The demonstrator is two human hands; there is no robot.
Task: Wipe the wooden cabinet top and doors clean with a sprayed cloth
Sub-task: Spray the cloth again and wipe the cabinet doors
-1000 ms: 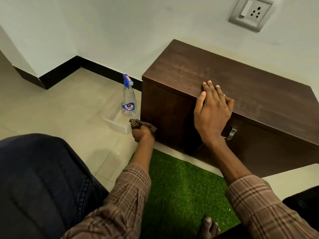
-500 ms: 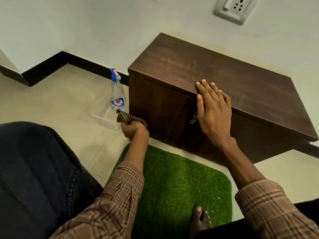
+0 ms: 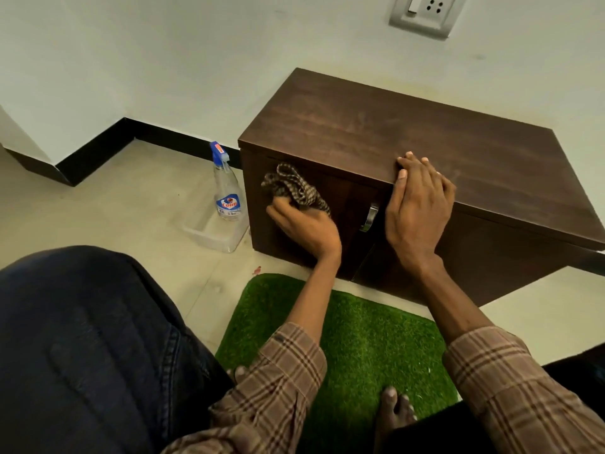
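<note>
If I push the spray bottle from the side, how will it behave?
The spray bottle is tall and narrow, so it would probably tip. It looks nearly empty, so likely light. It stands in a clear tray, whose wall may stop sliding.

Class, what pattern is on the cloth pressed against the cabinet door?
The cloth has a dark-and-light checked pattern, seen in the head view.

The cabinet [image 3: 409,149] is showing a dark wood-grain finish, smooth with a faint sheen, and its door handle [image 3: 369,217] is gleaming as polished metal. The cloth [image 3: 294,188] is looking like soft, woven checked fabric. The spray bottle [image 3: 226,188] is appearing as clear glossy plastic. The mat [image 3: 360,348] is looking rough and grass-like, and the floor [image 3: 114,208] is reflecting light softly like smooth tile.
</note>
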